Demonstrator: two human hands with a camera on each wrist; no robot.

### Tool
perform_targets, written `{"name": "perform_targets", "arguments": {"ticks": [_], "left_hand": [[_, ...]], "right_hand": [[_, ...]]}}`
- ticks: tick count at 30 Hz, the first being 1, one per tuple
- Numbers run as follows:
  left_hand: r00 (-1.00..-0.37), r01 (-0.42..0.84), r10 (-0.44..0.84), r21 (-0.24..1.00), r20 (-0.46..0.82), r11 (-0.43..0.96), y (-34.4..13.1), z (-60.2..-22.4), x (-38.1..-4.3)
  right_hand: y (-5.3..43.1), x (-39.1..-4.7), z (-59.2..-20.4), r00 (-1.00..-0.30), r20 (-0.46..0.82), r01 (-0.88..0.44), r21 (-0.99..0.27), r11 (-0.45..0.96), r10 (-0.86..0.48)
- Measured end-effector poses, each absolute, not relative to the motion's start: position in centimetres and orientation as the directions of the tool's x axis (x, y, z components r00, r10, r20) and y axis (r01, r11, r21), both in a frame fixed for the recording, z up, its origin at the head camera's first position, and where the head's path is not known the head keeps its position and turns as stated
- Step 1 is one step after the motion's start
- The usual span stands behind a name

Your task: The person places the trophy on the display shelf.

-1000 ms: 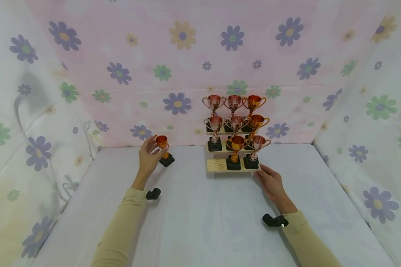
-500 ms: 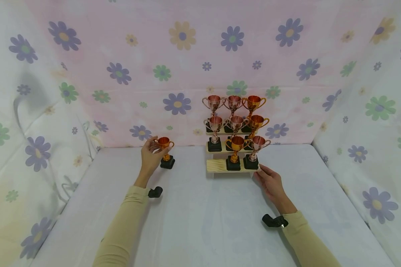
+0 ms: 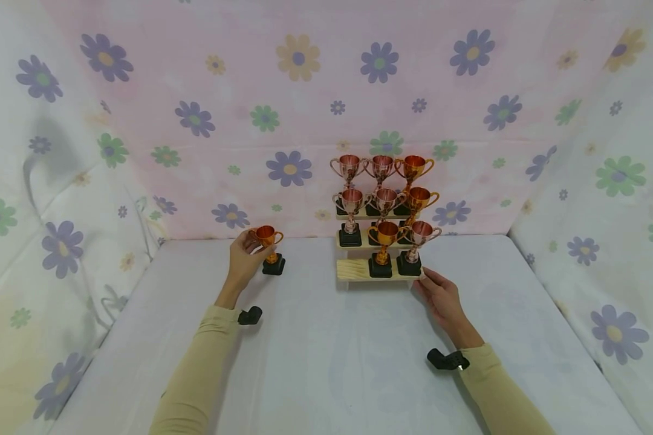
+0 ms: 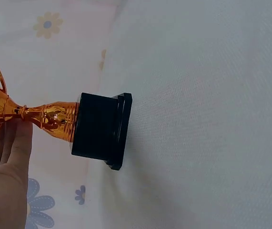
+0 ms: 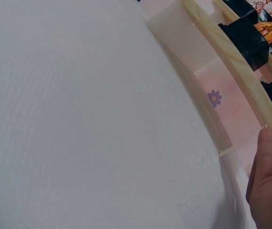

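My left hand grips a small gold trophy cup by its cup, left of the stand. The trophy is upright, its black base downward; whether that base touches the table I cannot tell. With thumb and fingers, my right hand pinches the right end of the lowest step of a three-step wooden display stand. On that step stand a gold trophy and a rose-coloured trophy, with bare wood at its left end. Gold and rose-coloured trophies stand in rows on the two upper steps.
A white cloth covers the table. Flower-patterned cloth hangs behind and on both sides. The stand's pale side supports show under the lowest step in the right wrist view.
The gold trophy in my left hand has gone from tilted to upright and has turned so that its right handle shows. It shifted slightly right. My right hand and the stand stayed put.
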State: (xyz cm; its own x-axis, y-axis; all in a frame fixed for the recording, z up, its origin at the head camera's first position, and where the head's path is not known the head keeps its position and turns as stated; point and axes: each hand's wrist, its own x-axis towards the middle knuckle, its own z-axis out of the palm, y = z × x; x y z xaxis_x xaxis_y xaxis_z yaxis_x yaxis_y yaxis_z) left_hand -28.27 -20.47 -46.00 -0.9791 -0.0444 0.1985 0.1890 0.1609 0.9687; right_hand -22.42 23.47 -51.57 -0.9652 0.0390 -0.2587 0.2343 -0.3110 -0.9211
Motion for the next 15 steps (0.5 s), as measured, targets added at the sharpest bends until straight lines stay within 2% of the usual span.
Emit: {"name": "perform_targets", "arguments": {"ticks": [9,15], "left_hand": [[-0.977,0.196,-0.058,0.968,0.207,0.155,-20.4,-46.1,-28.0],[-0.972,0.209,-0.078,0.970,0.220,0.127,-20.8,-47.9,-29.1]], "right_hand": [[23.5,-22.4,-51.6,-0.962,-0.268,0.241,-0.921,-0.306,0.050],[23.4,-22.4,-51.6,-0.958,-0.281,0.249,-0.917,-0.310,0.063]]}}
